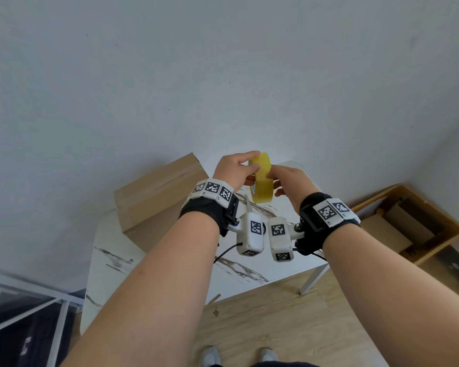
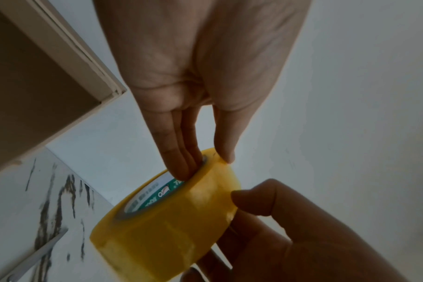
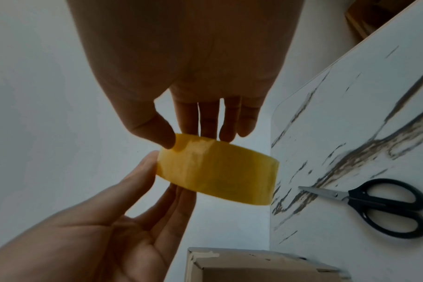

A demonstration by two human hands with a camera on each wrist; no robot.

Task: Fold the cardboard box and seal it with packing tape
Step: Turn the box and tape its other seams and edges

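Cardboard box [image 1: 159,197] sits folded on the marble surface [image 1: 109,263], left of our hands. Head view: left hand [image 1: 235,169] and right hand [image 1: 289,181] both grip the yellow tape roll [image 1: 261,178] in the air. Left wrist: fingers [image 2: 181,152] reach into the core, thumb on the rim. Right wrist: thumb and fingers pinch the roll; scissors [image 3: 379,206] lie on the surface.

Glossy yellow tape roll [image 1: 261,178]; matt brown cardboard box [image 1: 154,192]; marble-look table [image 1: 252,271].
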